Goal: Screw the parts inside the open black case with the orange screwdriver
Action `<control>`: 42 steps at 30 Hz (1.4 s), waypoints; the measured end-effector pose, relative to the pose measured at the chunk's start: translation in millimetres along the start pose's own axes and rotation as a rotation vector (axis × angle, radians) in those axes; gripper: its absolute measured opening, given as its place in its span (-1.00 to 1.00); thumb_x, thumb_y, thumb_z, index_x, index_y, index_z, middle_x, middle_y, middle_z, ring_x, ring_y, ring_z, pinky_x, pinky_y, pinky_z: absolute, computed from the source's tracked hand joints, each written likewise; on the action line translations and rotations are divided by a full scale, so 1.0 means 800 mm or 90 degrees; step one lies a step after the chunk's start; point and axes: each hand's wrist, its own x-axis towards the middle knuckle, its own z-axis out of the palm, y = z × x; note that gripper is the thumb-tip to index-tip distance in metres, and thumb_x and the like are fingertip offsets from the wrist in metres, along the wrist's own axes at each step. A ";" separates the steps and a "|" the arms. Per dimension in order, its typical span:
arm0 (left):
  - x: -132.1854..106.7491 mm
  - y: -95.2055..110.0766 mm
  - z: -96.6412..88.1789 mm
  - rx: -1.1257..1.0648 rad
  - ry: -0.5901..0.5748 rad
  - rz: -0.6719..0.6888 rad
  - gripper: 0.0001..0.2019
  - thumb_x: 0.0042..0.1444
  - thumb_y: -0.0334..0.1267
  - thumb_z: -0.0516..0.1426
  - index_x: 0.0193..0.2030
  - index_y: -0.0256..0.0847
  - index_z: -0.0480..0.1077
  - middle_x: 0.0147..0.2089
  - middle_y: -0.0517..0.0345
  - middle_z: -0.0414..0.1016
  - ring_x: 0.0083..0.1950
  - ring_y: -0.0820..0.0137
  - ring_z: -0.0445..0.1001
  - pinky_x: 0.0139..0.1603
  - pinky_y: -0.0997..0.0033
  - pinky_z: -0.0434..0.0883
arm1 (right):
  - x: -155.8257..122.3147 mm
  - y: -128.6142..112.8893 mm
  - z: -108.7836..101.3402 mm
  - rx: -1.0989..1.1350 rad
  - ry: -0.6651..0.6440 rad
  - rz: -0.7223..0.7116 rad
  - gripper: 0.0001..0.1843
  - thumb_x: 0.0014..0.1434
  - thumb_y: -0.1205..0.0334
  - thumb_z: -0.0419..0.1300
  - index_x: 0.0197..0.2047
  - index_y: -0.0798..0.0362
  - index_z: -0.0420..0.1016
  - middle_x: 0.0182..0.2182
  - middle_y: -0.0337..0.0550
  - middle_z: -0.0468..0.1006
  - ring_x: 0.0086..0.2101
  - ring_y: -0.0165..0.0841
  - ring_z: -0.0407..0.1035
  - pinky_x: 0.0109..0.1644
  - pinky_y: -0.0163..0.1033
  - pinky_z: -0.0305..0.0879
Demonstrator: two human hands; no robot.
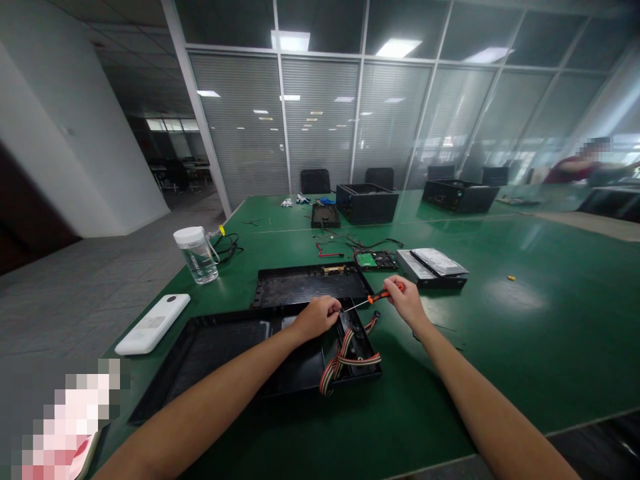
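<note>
My right hand (pixel 406 300) grips a screwdriver (pixel 379 295) with an orange and black handle, its thin shaft slanting down to the left. Beside the shaft's tip, my left hand (pixel 320 315) has its fingers curled together over the black case part (pixel 215 340); whatever they hold, if anything, is hidden. The tip meets the case near its right-hand compartment, but exact contact is unclear. A striped ribbon of wires (pixel 345 347) loops out of that compartment and over the front edge. Just behind lies a flat black panel (pixel 295 283) with a brass-coloured strip.
Beyond the panel sit a green circuit board (pixel 367 260), a metal drive (pixel 433 267) and loose cables. A water bottle (pixel 197 257) and white power bank (pixel 153 325) line the table's left edge. Black computer cases (pixel 367 205) stand farther back; a person (pixel 575 169) is at far right.
</note>
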 end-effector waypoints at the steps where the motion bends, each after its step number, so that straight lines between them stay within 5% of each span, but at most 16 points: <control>1: 0.001 0.001 -0.001 0.008 -0.005 0.008 -0.89 0.02 -0.43 0.06 -0.32 -0.27 0.39 -0.38 0.16 0.42 -0.36 0.46 0.36 -0.29 0.52 0.30 | -0.001 -0.001 0.001 -0.018 -0.003 -0.012 -0.73 0.04 0.04 0.15 -0.53 0.06 0.35 -0.67 -0.34 0.22 -0.65 -0.51 0.11 -0.63 -0.39 0.01; 19: 0.000 -0.002 0.000 -0.045 -0.031 -0.014 -0.85 0.09 -0.39 0.07 -0.23 -0.25 0.45 -0.27 0.12 0.50 -0.23 0.40 0.41 -0.16 0.48 0.30 | -0.007 -0.020 0.002 -0.230 -0.022 -0.113 -0.69 0.09 0.04 0.02 -0.51 0.08 0.37 -0.60 -0.27 0.33 -0.54 -0.43 0.20 -0.43 -0.35 0.11; 22: -0.001 -0.001 -0.001 -0.041 -0.035 -0.022 -0.84 0.08 -0.40 0.07 -0.23 -0.25 0.46 -0.30 0.13 0.49 -0.26 0.41 0.41 -0.19 0.49 0.30 | -0.003 -0.044 0.005 -0.325 -0.050 -0.159 -0.65 0.12 0.02 -0.01 -0.51 0.08 0.39 -0.62 -0.25 0.35 -0.56 -0.44 0.21 -0.44 -0.35 0.10; 30: -0.004 -0.001 0.000 -0.048 -0.017 -0.027 -0.87 0.04 -0.43 0.08 -0.30 -0.27 0.44 -0.38 0.16 0.45 -0.33 0.43 0.37 -0.27 0.51 0.27 | 0.023 -0.168 0.056 -0.804 -0.306 -0.262 -0.32 0.17 -0.22 -0.24 -0.45 0.10 0.49 -0.54 0.00 0.50 -0.45 -0.24 0.38 -0.40 -0.27 0.07; 36: -0.008 -0.004 0.000 -0.043 -0.018 -0.012 -0.90 0.04 -0.42 0.07 -0.33 -0.27 0.41 -0.40 0.16 0.43 -0.35 0.44 0.37 -0.29 0.51 0.25 | 0.038 -0.200 0.086 -0.793 -0.500 -0.277 -0.49 0.25 -0.01 -0.23 0.03 0.10 0.33 -0.30 0.03 0.55 -0.32 -0.23 0.42 -0.33 -0.26 0.14; 40: -0.011 -0.005 0.000 -0.036 -0.011 -0.010 -0.91 0.03 -0.43 0.08 -0.36 -0.27 0.41 -0.43 0.17 0.42 -0.37 0.44 0.36 -0.32 0.52 0.23 | 0.035 -0.208 0.097 -0.912 -0.446 -0.259 -0.28 0.20 -0.22 -0.30 -0.27 0.15 0.49 -0.34 0.17 0.54 -0.27 -0.10 0.42 -0.28 -0.17 0.16; 42: -0.012 -0.004 0.000 -0.042 -0.007 -0.010 -0.91 0.03 -0.44 0.08 -0.36 -0.27 0.41 -0.44 0.18 0.41 -0.40 0.46 0.35 -0.34 0.52 0.23 | 0.031 -0.211 0.098 -0.932 -0.429 -0.265 -0.29 0.20 -0.21 -0.29 -0.19 0.18 0.46 -0.34 0.17 0.54 -0.27 -0.09 0.43 -0.27 -0.16 0.17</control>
